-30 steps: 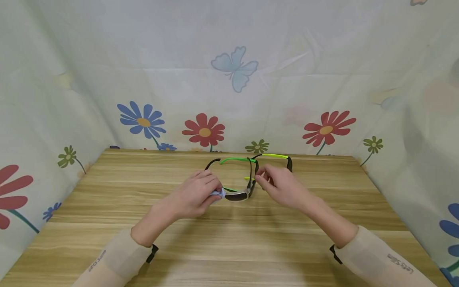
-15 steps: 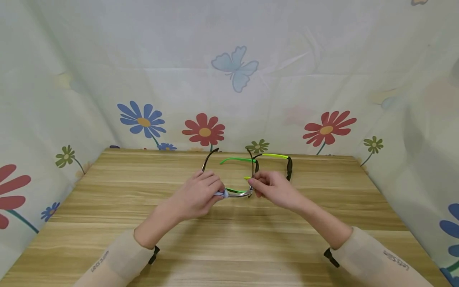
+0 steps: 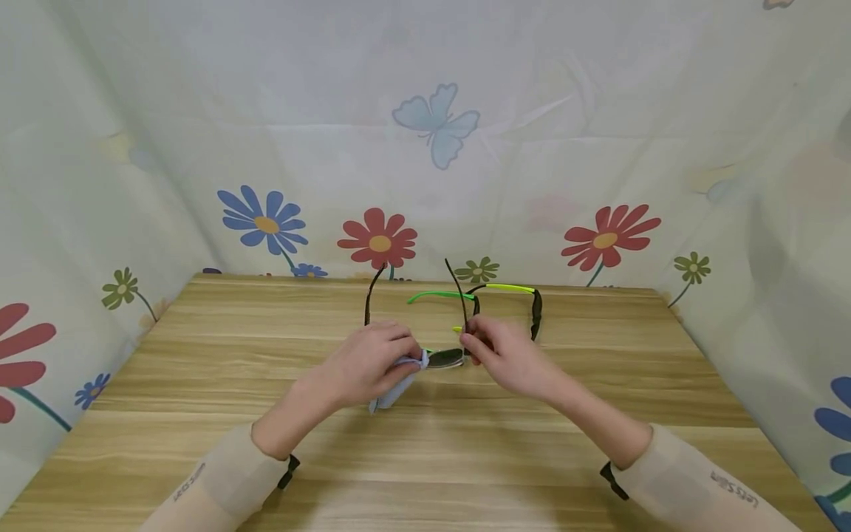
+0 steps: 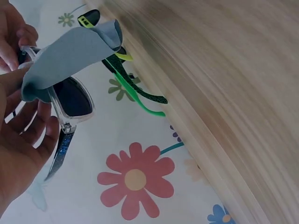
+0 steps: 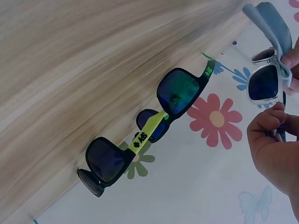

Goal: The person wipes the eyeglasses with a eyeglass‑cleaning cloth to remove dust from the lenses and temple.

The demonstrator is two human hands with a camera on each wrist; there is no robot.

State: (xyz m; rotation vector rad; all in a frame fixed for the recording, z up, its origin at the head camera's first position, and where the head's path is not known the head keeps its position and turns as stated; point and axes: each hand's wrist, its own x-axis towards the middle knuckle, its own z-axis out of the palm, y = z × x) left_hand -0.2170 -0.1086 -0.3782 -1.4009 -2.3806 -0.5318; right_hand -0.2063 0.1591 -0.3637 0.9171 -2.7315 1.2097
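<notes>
Clear-framed sunglasses [image 3: 444, 359] with dark lenses are held up between both hands, their two dark arms unfolded and pointing away. My left hand [image 3: 368, 362] pinches a light blue cloth [image 3: 394, 395] over the bridge and one lens. In the left wrist view, the cloth [image 4: 70, 56] drapes across the frame and leaves one dark lens [image 4: 74, 97] bare. My right hand [image 3: 512, 351] pinches the sunglasses near the right hinge, its fingertips on the arm. The right wrist view shows that hand [image 5: 275, 144] gripping the end of the frame beside a lens [image 5: 263, 83].
Beyond the hands, sunglasses with green arms [image 3: 442, 295] and sunglasses with yellow arms [image 3: 508, 287] stand unfolded, close together on the wooden table [image 3: 425, 458]. A flower-printed curtain [image 3: 299, 148] rises behind the table's far edge and at both sides.
My right hand has moved left and taken hold of the sunglasses by the hinge. The frame has turned and its arms now point further upward. More cloth hangs below my left hand.
</notes>
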